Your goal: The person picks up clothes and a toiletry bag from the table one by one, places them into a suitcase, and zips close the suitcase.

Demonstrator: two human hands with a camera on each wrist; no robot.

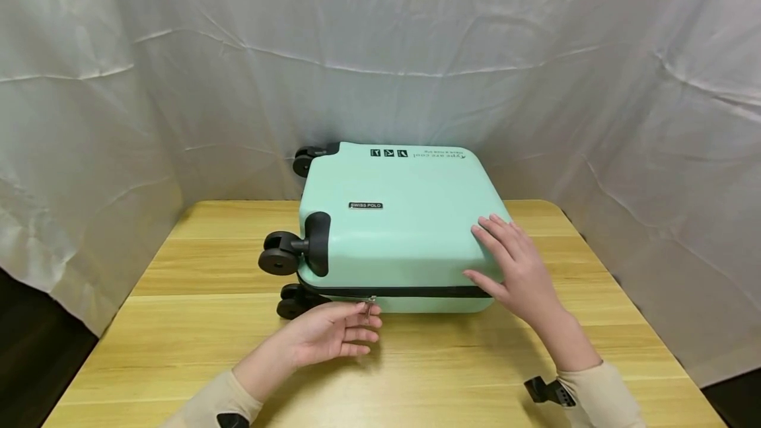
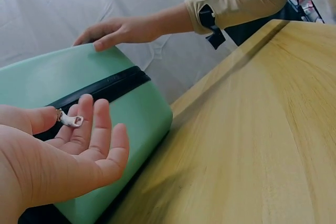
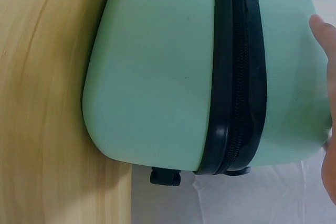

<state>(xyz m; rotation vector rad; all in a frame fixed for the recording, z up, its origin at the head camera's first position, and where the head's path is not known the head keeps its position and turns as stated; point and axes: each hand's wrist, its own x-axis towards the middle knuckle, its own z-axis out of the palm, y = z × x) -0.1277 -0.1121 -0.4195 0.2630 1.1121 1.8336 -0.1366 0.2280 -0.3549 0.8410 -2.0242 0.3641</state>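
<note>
A mint-green hard-shell suitcase [image 1: 410,236] lies flat on the wooden table, its black wheels [image 1: 279,253] toward the left. Along its front side runs a black zipper band [image 2: 105,85]. Low at the front left, my left hand [image 1: 333,335] has its thumb against a metal zipper pull [image 2: 71,120], with the fingers behind it, palm turned up. The pull hangs across the fingers at the zipper seam. My right hand [image 1: 517,269] rests on the suitcase's front right corner, fingers spread over the top shell and thumb toward the front.
Pale grey cloth [image 1: 368,51] hangs behind the wooden table [image 1: 226,269] and on both sides. The suitcase stands close to the back cloth. Another black wheel [image 1: 303,162] sticks out at the back left. A black strap [image 1: 549,392] sits at the right wrist.
</note>
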